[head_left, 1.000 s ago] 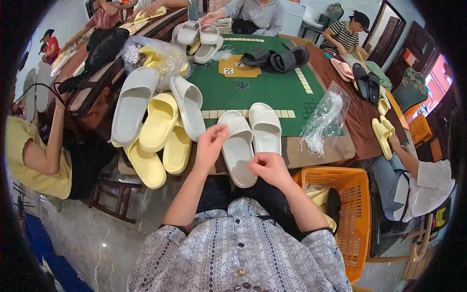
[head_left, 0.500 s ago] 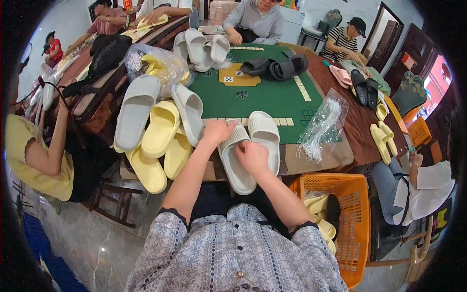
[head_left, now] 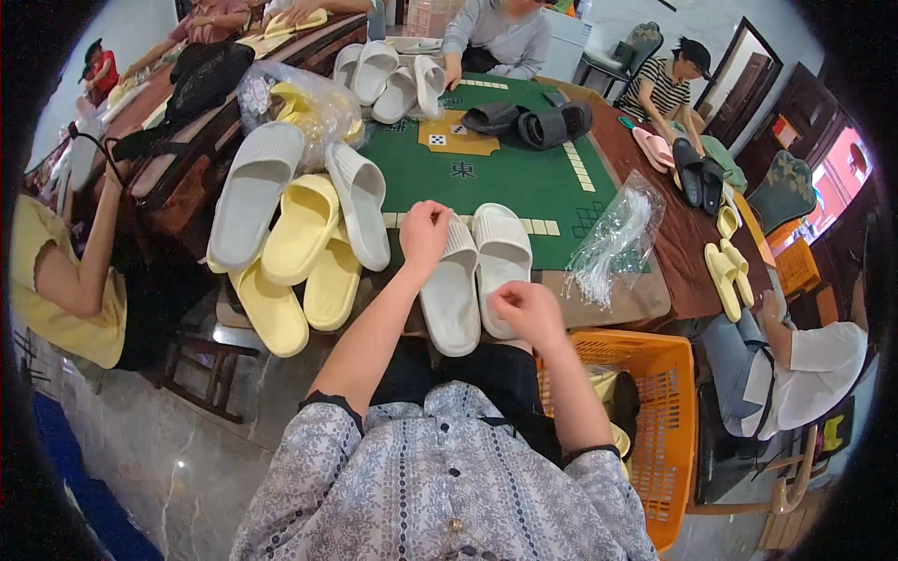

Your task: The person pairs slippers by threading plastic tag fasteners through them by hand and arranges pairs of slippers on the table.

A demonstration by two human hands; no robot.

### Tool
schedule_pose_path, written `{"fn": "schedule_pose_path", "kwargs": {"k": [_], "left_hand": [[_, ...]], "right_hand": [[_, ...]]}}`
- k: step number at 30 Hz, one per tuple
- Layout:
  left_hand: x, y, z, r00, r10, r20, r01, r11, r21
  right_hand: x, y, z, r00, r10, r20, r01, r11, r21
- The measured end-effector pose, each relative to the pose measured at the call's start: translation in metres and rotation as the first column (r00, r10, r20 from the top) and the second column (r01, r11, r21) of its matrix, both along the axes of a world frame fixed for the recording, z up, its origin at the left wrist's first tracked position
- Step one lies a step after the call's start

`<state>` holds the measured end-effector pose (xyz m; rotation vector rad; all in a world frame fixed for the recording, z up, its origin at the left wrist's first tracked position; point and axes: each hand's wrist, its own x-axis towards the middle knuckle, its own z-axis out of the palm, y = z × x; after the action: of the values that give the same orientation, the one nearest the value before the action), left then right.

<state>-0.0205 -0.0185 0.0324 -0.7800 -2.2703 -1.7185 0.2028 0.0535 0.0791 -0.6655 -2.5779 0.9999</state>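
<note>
Two light grey slippers lie side by side before me at the table edge, toes pointing away. At the toe of the left grey slipper [head_left: 453, 309] is my left hand [head_left: 426, 236], its fingers closed in a pinch; what they hold, if anything, is too small to make out. My right hand [head_left: 530, 312] hovers by the heel of the right grey slipper [head_left: 503, 257], fingers curled together, their contents hidden. To the left, yellow slippers [head_left: 301, 229] and grey slippers [head_left: 257, 201] lie piled. A clear bag of white plastic ties [head_left: 613, 248] rests to the right.
An orange basket [head_left: 678, 425] with slippers stands at my right. Dark slippers [head_left: 554, 126] and more grey slippers [head_left: 376, 70] lie on the green mat [head_left: 533, 192]. Behind the pile is a plastic bag [head_left: 281, 98]. Several people sit around the tables.
My right hand has moved from the left grey slipper's strap to the right slipper's heel. My left hand has risen slightly at the toe. The view has shifted a little.
</note>
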Motion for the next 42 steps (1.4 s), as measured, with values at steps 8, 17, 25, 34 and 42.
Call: {"fn": "schedule_pose_path", "kwargs": {"k": [8, 17, 25, 34, 42], "left_hand": [[-0.005, -0.006, -0.008, 0.999, 0.038, 0.032, -0.038, 0.999, -0.021], [-0.006, -0.003, -0.007, 1.000, 0.027, -0.005, -0.027, 0.999, -0.032], [-0.011, 0.027, 0.012, 0.972, -0.197, -0.130, 0.152, 0.943, -0.295], [0.003, 0.049, 0.010, 0.839, -0.542, 0.034, 0.531, 0.805, -0.265], [0.000, 0.037, 0.009, 0.604, -0.751, 0.265, 0.796, 0.584, -0.159]], "right_hand": [[0.094, 0.081, 0.020, 0.962, -0.236, -0.137, 0.182, 0.929, -0.323], [0.063, 0.067, 0.017, 0.627, -0.523, -0.577, -0.287, 0.533, -0.796], [0.012, 0.027, 0.016, 0.979, -0.102, -0.174, -0.023, 0.800, -0.600], [-0.030, 0.022, -0.019, 0.980, -0.194, 0.042, 0.189, 0.976, 0.104], [-0.033, -0.003, -0.037, 0.925, -0.331, -0.188, 0.354, 0.929, 0.110]]}}
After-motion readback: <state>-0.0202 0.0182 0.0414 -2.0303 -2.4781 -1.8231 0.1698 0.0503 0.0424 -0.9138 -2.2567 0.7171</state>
